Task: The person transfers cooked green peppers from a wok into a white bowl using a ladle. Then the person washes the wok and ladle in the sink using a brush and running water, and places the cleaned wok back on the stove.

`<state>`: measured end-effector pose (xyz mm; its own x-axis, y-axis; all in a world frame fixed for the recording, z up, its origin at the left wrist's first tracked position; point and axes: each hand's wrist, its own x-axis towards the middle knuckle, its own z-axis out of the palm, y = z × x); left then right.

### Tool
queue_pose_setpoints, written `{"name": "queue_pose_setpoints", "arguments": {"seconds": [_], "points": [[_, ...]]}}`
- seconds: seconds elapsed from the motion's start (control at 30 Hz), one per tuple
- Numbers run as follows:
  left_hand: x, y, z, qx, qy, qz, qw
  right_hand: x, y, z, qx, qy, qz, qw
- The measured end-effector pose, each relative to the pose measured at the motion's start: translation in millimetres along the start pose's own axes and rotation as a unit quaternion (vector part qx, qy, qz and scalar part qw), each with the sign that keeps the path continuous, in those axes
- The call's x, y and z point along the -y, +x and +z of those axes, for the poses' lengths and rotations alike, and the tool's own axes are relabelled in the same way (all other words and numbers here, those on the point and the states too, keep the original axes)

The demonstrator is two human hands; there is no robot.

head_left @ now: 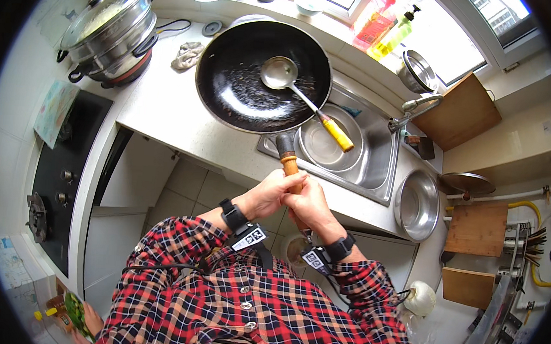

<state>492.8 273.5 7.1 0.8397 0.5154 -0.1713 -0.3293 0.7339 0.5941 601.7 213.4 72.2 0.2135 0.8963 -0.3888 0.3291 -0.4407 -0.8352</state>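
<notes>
Both my hands are closed around the wooden handle (292, 164) of a large black wok (227, 92). My left hand (263, 195) and my right hand (311, 203) meet on it in front of me. The wok lies over the counter and reaches across the sink's left edge, its dark inside wet and shiny. A metal ladle (279, 73) rests in it, and the ladle's yellow grip (335, 134) sticks out past the rim over the sink. Below that grip, a round metal basin (328, 153) sits in the steel sink (378, 160).
On the left stand a stacked steamer pot (109, 39) with a glass lid and a black stove (64, 176). Right of the sink are a tap (414, 108), a steel bowl (417, 204) and a cutting board (461, 115). A crumpled cloth (188, 56) lies beside the wok. Soap bottles (393, 36) line the windowsill.
</notes>
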Motion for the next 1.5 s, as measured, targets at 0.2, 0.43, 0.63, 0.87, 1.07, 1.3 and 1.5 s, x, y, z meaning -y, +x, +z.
{"name": "queue_pose_setpoints", "arguments": {"seconds": [0.2, 0.43, 0.63, 0.87, 1.07, 1.3, 1.5], "points": [[-9, 75, 19, -0.061, 0.062, -0.002, 0.996, -20, 39, -24, -0.118, 0.086, -0.077, 0.986], [-31, 102, 13, 0.003, 0.060, -0.041, 0.997, -3, 53, -32, -0.117, 0.129, -0.055, 0.983], [-49, 91, 14, -0.002, 0.072, -0.047, 0.996, 8, 43, -20, -0.128, 0.192, -0.109, 0.967], [-74, 87, 11, -0.001, 0.122, -0.075, 0.990, 14, 57, -11, -0.141, 0.166, -0.118, 0.969], [-70, 86, 28, -0.022, 0.155, -0.077, 0.985, 14, 49, -44, -0.058, 0.233, -0.041, 0.970], [-62, 89, 44, -0.073, 0.107, -0.054, 0.990, 8, 50, -70, -0.063, 0.115, -0.191, 0.973], [-68, 81, 50, -0.074, 0.035, -0.020, 0.996, -98, 81, -174, 0.101, 0.055, -0.212, 0.971]]}}
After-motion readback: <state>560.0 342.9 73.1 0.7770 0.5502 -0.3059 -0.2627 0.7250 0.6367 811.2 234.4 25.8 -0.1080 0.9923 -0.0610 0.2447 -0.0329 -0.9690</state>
